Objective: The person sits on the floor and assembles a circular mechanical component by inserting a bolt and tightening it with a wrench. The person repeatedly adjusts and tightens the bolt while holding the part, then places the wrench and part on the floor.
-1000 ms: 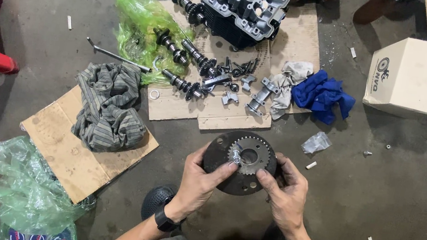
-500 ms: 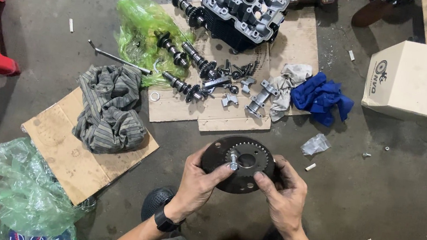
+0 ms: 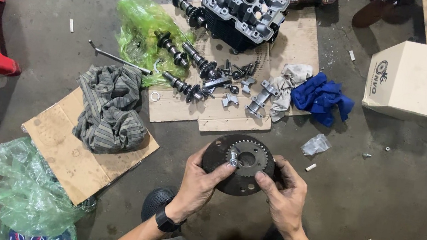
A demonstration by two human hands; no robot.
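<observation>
Since a second ago we turn the dark toothed disc (image 3: 240,164) slightly. Our left hand (image 3: 200,181) and right hand (image 3: 283,193) pinch its rim above the floor; greasy fingers could drop it. Beyond lie camshafts (image 3: 187,68) and the cylinder head (image 3: 243,9).
</observation>
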